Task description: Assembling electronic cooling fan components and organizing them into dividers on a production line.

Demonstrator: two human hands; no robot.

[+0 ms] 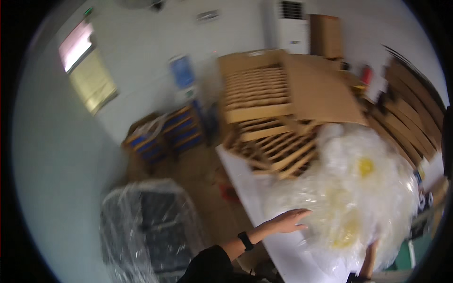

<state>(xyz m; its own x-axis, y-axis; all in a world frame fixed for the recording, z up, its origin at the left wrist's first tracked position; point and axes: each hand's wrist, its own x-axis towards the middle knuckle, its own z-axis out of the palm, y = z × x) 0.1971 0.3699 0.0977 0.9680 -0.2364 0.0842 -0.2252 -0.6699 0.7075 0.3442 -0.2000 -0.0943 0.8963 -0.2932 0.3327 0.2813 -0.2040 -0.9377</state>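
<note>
A large heap of clear plastic bags [387, 203], with yellow patches showing through it, covers much of the white table [243, 177]. My left hand [289, 221] reaches to the heap's left side with its fingers stretched out and apart, and nothing shows in it. Whether its fingertips touch the plastic I cannot tell. At the near right of the heap, my right hand [373, 243] is sunk against the plastic. Its fingers are hidden and blurred, so I cannot see what they hold.
Cardboard divider trays [257, 89] are stacked beyond the heap, beside a broad cardboard sheet [321, 89]. A plastic-wrapped dark object [165, 226] stands at the lower left. Flattened cardboard [410, 113] leans at the right. A water dispenser with a blue bottle [182, 71] stands by the wall.
</note>
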